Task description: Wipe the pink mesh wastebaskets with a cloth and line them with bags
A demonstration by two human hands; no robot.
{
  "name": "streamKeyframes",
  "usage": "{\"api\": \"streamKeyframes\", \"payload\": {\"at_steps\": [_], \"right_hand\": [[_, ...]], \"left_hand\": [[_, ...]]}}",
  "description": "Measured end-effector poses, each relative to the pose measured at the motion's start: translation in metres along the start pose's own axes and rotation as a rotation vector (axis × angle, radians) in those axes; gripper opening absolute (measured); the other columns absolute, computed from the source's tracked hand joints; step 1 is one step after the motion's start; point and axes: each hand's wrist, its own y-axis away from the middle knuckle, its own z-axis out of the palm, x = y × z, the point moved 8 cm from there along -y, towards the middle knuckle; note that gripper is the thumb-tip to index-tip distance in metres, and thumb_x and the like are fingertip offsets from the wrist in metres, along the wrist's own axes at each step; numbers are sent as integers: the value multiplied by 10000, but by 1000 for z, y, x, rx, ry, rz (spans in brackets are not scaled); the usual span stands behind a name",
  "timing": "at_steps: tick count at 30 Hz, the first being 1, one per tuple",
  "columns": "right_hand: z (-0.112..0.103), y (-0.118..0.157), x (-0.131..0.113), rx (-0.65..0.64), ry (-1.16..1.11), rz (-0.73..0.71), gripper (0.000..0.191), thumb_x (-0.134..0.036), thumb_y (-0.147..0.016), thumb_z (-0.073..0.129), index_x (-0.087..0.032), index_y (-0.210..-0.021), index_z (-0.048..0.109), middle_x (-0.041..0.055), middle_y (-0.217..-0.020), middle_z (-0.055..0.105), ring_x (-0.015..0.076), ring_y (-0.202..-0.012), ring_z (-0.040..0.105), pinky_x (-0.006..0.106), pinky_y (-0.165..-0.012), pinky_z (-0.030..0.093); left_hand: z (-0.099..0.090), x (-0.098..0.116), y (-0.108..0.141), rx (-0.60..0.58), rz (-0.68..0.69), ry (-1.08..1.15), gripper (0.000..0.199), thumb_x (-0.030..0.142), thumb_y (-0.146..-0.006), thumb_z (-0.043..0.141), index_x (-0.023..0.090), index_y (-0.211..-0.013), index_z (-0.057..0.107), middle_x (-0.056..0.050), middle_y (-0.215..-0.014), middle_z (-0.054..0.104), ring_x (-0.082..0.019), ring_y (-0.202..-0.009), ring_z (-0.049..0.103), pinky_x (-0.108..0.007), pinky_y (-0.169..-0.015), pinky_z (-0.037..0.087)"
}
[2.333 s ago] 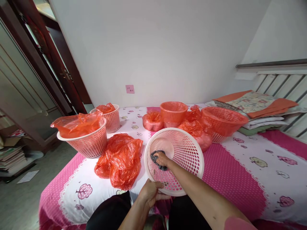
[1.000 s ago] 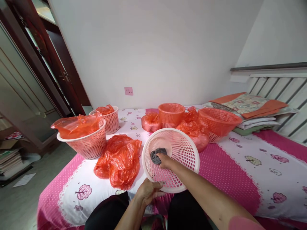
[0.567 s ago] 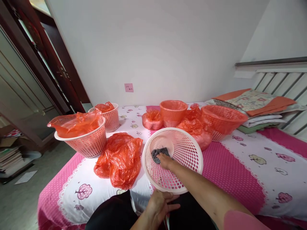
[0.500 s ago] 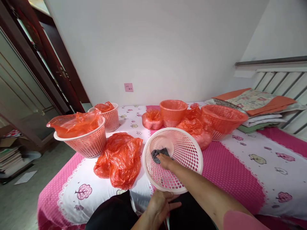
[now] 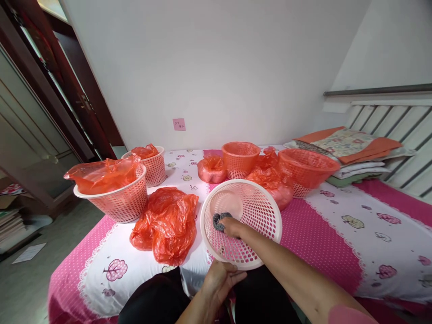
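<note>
Pressing hard could tip the slanted pink basket [image 5: 255, 208]: inside it, the right hand [image 5: 232, 227] clutches a gray cloth [image 5: 218, 223]; the left hand [image 5: 221, 280] loosely grasps the basket's near rim.

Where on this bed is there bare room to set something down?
Widest: the sheet between the right forearm and the folded bedding. Smaller: front left, bordered by the leftmost basket, the loose red bag and the left knee. Crowded: centre back, where two bag-lined baskets and two bulging bags sit close together.
</note>
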Motion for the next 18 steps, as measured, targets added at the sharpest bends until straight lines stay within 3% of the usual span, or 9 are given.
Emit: {"api": "streamKeyframes", "payload": {"at_steps": [2,4,11,14,18], "right_hand": [[-4,12,-6,-19,-63,4,77,-125,-860,737,-172,-920,739,46,-909,745,206,-848,692,313,-785,537],[-10,24,-12,-9,-149,-2,211,-41,-765,697,-176,-918,753,40,-892,750,211,-854,685,279,-762,494],[-16,69,-25,-6,-491,41,583,-133,-714,559,-180,-1277,704,23,-904,740,175,-728,671,236,-637,478],[-17,88,-29,39,-637,57,629,-175,-676,572,-193,-1291,701,36,-1012,758,210,-871,698,261,-732,522],[-23,112,-26,61,-841,96,495,-217,-613,613,-193,-1078,782,42,-1029,776,251,-995,693,307,-850,536]], "left_hand": [[0,4,2,9,9,-9,490,-75,-615,569,49,-1080,660,-144,-883,802,-257,-785,775,-419,-847,624],[0,7,4,21,13,-22,456,-85,-616,564,55,-1038,667,-125,-852,795,-241,-772,768,-411,-846,630],[1,18,12,37,10,-103,354,-80,-620,594,71,-927,687,-110,-765,777,-220,-706,751,-362,-763,630],[2,23,13,33,24,-141,336,-70,-600,603,81,-881,707,-99,-758,774,-215,-725,749,-348,-759,625],[-1,33,13,28,67,-182,338,-60,-550,625,105,-834,706,-78,-730,756,-235,-728,747,-395,-781,621]]}}
